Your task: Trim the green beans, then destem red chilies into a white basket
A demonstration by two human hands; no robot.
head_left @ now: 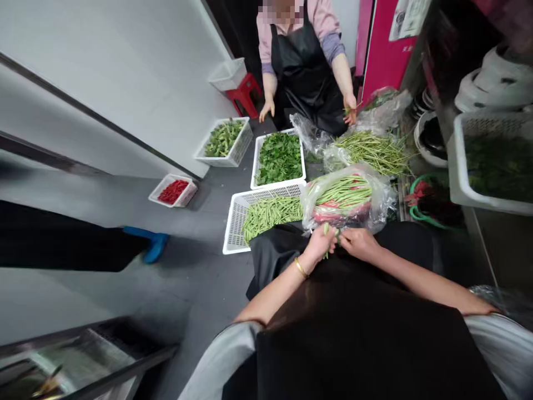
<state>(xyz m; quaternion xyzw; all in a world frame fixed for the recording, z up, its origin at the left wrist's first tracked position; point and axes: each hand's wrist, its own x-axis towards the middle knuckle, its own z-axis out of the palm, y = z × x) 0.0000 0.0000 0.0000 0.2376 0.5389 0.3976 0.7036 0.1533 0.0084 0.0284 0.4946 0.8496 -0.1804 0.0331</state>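
Your left hand (318, 244), gold bangle on the wrist, is curled closed around a green bean (326, 240). Your right hand (358, 245) is closed too, fingertips pinched in at the same bean, though the contact is partly hidden. The bean sits between the hands, just below the lower edge of a clear plastic bag (377, 203) of long green beans (343, 191), lower centre-right. The bag looks set there to keep the beans at arm's reach.

Just left of it lies a white plastic crate (235, 225) of short green bean pieces (270, 218), close to your left hand, probably for easy transfer. Above that, a second white crate (261, 158) holds leafy greens (278, 159); thin green stalks (372, 153) lie on plastic to its right.

Upper left: a crate of green pods (222, 140) and, nearer the left, a small tray of red chilies (172, 192), both on the grey floor (200, 278). Top centre, a co-worker (306, 66) in a black apron sits facing you, one hand (350, 108) holding a green sprig, within reach of the stalks.
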